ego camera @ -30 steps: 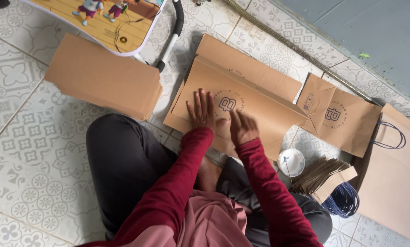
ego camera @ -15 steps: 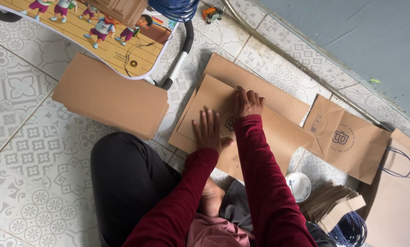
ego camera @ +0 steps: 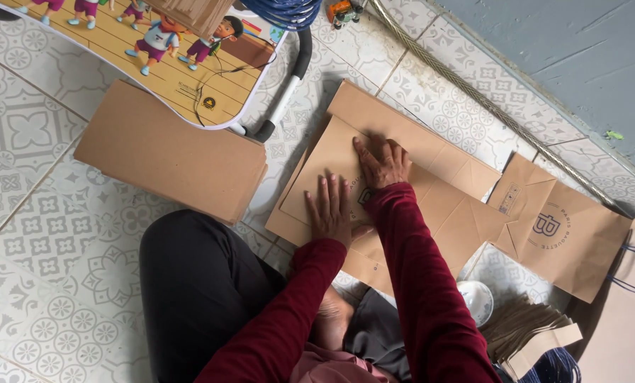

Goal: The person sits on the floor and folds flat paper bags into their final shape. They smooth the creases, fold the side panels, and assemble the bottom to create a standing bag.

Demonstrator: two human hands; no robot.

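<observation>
On tiled floor (ego camera: 55,234) — both hands (ego camera: 353,191) flat on brown paper bag (ego camera: 332,152).

I see what looks like a home floor used for paper-bag piecework: patterned ceramic floor tiles (ego camera: 41,234), a painted blue-grey wall (ego camera: 565,57) at upper right, a child's cartoon-printed lap table (ego camera: 169,71) at the top, and a stack of flat brown paper bags (ego camera: 169,152) beside it.
</observation>
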